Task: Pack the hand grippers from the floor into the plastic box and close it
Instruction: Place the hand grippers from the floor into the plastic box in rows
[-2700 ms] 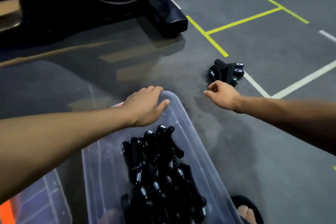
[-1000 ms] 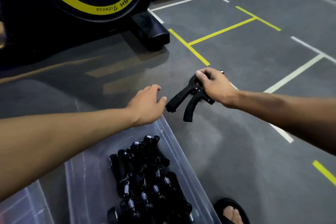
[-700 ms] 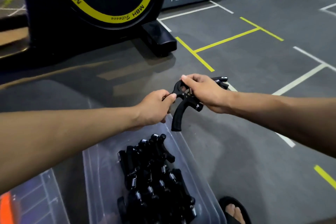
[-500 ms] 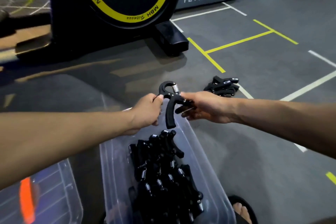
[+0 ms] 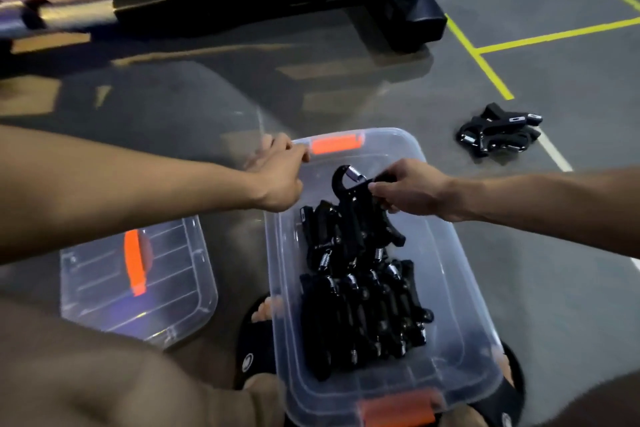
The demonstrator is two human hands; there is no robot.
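Right hand [image 5: 412, 192] has its grip pinched on one black hand gripper [image 5: 349, 198], holding it by the top near the spring coil, handles hanging down over the far half of the clear plastic box [image 5: 460, 288]. The gripper's lower end looks like it's touching the stack of grippers [image 5: 363, 305] already lying in the box, though it's a bit blurry there, so can't say for sure. That stack runs down the middle of the box in a rough row.

Left hand [image 5: 280, 173] sits at the far left corner of the box rim, just beside the orange latch [image 5: 336, 144]. Fingers are curled at the edge, but it's smeared by motion and I cannot tell if the grip is actually closed on the rim or just resting there.

The clear lid [image 5: 138, 274] with its orange handle lies flat on the floor to the left of the box. A small pile of grippers [image 5: 498, 133] is on the floor off to the right, well apart from the box, next to a white line. Sandalled feet poke out from under the near end of the box.
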